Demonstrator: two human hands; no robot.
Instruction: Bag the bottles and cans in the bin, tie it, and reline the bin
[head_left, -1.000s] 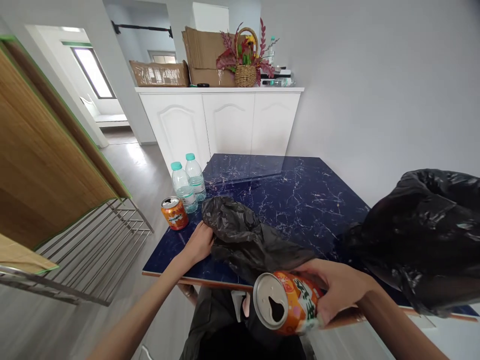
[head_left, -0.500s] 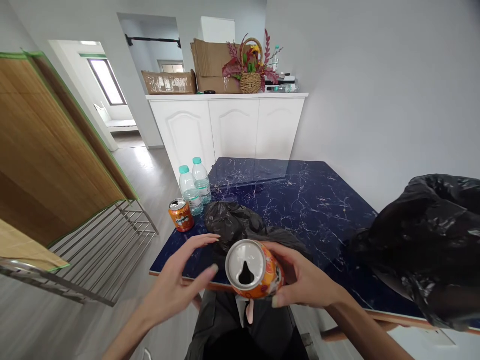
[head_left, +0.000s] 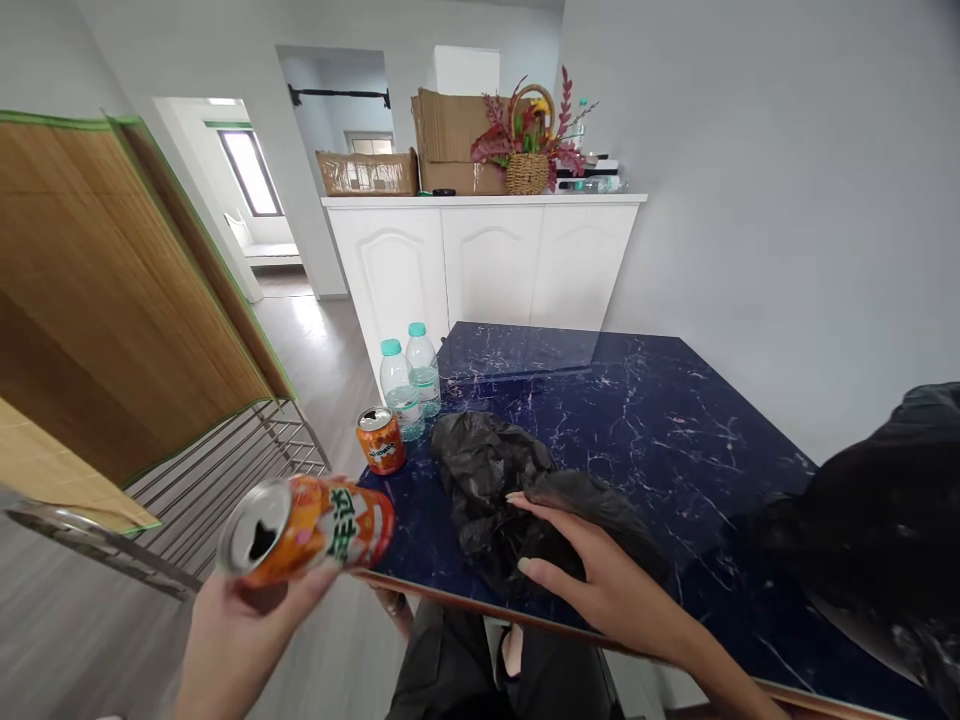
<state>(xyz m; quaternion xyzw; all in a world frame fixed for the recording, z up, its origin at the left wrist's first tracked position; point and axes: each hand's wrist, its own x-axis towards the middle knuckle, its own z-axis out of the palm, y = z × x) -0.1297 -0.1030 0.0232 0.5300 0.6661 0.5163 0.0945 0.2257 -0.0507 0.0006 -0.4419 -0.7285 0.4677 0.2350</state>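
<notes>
An opened orange soda can is in my left hand, tilted on its side past the table's left front edge, its top toward the left. My right hand rests over a crumpled black plastic bag with thumb and fingers apart, gripping nothing. Another opened orange soda can stands upright on the table's left side. Right behind it are two clear water bottles with teal caps, a nearer bottle and a farther bottle, both partly filled.
The table has a dark blue marbled top. A large black plastic bag bulges at its right side. A metal rack with a bamboo mat stands left. Behind is a white cabinet bearing cardboard boxes and a flower basket.
The soda can has passed from my right hand to my left and moved left, tipping over sideways. My right hand has let go and come down to the black bag. The view has shifted left.
</notes>
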